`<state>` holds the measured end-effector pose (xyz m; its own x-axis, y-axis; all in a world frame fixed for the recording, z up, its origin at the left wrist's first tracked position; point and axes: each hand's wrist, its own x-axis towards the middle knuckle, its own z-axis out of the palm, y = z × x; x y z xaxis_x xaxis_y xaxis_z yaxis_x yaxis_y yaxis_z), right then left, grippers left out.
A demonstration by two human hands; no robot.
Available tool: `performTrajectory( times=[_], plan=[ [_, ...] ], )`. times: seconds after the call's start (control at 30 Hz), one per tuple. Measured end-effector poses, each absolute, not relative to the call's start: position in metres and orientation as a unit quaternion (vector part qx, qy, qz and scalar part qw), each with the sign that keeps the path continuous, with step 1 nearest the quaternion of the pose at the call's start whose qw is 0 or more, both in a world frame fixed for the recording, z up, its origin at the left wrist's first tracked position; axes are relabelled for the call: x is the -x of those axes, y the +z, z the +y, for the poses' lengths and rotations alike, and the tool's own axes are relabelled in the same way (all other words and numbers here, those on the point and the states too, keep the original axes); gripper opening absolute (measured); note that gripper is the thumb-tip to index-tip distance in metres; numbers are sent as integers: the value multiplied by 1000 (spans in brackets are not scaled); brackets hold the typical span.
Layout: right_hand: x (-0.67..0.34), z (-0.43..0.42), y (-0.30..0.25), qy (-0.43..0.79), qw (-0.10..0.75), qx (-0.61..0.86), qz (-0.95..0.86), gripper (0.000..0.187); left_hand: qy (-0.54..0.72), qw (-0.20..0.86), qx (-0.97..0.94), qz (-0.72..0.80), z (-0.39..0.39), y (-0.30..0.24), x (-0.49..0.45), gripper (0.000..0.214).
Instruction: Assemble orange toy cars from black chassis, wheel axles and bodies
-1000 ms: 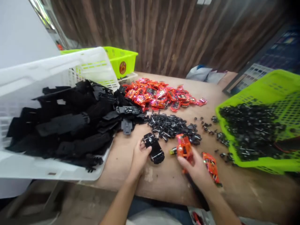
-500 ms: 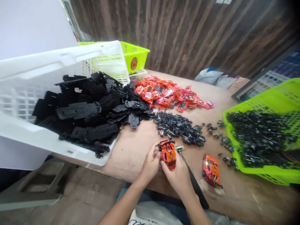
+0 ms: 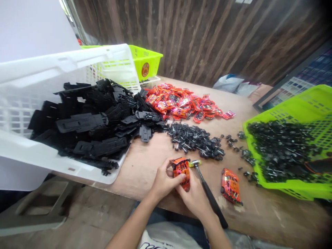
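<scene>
Presently, toy car [image 3: 181, 168] is held over the near middle of the table [image 3: 144, 164], between both hands. Left hand [image 3: 164, 180] grasps its left side, thumb laid across the body; right hand [image 3: 194, 195] grasps the right side. Hammer [image 3: 210, 199] lies just to the right; second toy car [image 3: 230, 185] rests farther right. Handling, judged by look: light, stiff, glossy, probably slightly slippery, shell may crack if squeezed hard. Suggested hold: low along both long sides.
</scene>
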<state>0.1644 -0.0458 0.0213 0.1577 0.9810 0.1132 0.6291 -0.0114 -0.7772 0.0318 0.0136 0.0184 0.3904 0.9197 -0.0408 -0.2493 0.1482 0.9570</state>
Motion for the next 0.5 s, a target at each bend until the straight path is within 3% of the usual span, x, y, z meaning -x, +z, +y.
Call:
performTrajectory(
  times=[0.2,0.33,0.5],
  plan=[
    [-180,-37,38,439,465,579,-505,41,379,712,-509,299,5,12,-26,49],
    [-173,-34,42,459,505,536,-496,27,409,702,-508,285,-6,4,-25,48],
    [-164,-32,41,457,512,515,-513,26,461,658,-519,291,-9,2,-19,46]
  ],
)
